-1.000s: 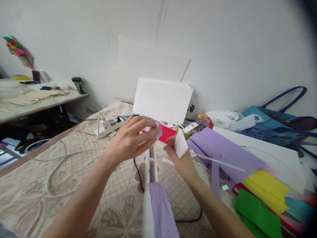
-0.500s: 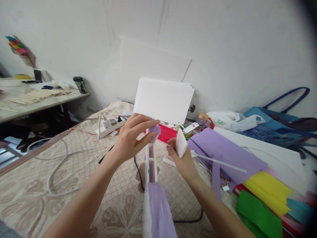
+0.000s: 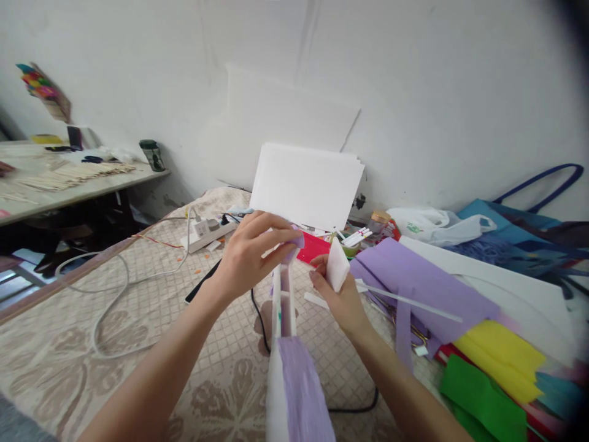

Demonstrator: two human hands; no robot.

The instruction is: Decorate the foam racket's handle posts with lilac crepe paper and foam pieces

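Note:
My left hand [image 3: 257, 248] pinches a small piece of purple paper [image 3: 294, 242] between thumb and fingers, at the far end of a narrow white foam-board frame [image 3: 285, 307]. The frame has a hollow channel with crosspieces. Its near part is wrapped in crinkled purple paper [image 3: 304, 390] and runs toward me out of the bottom of the view. To the right, my right hand [image 3: 338, 294] holds a small white foam-board piece [image 3: 337, 265] upright, apart from the frame. Its fingers are partly hidden behind the piece.
Purple [image 3: 427, 288], yellow [image 3: 501, 356] and green sheets [image 3: 483, 399] lie on the right. A power strip [image 3: 209, 236] with a white cable [image 3: 124, 276] sits on the left of the patterned tablecloth [image 3: 221, 368]. White boards [image 3: 306, 184] lean on the wall.
My left hand and the purple paper have shifted slightly right and tilted at the frame's far end. The right hand still holds the white piece. The whole view has moved a little.

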